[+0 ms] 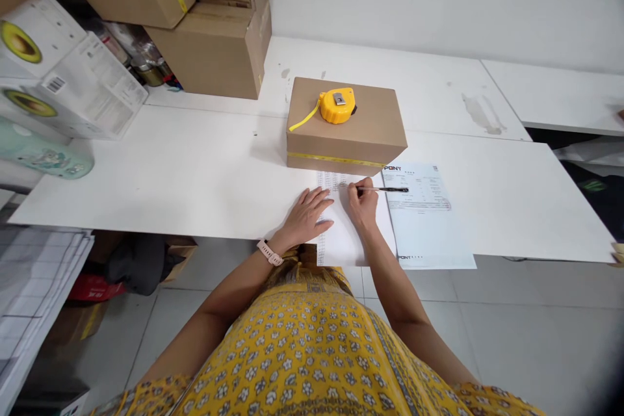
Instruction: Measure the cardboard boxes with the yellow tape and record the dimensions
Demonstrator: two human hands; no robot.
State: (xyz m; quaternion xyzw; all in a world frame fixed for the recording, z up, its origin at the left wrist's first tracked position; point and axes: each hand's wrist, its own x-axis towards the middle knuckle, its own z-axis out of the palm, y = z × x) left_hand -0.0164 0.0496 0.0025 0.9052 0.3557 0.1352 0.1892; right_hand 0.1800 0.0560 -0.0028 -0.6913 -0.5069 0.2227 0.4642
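My right hand (363, 205) is closed round a black pen (397, 190), its tip over a white sheet (344, 240) with columns of small writing along its top and left side. Flat on that sheet's left edge lies my left hand (308, 216), fingers stretched out and holding nothing. A printed page headed PONY (429, 221) lies to the right, beside the sheet. Just beyond the papers sits a closed cardboard box (375, 123) with yellow tape along its front. On top of it rests a yellow tape measure (336, 106), a short length of its blade pulled out.
Cardboard boxes (214, 52) are stacked at the back left. Near them stand white cartons with avocado pictures (92, 88) and a mint-green bottle (53, 149) lying on its side. The white table (195, 175) ends close to my body; a white wall (439, 0) rises behind.
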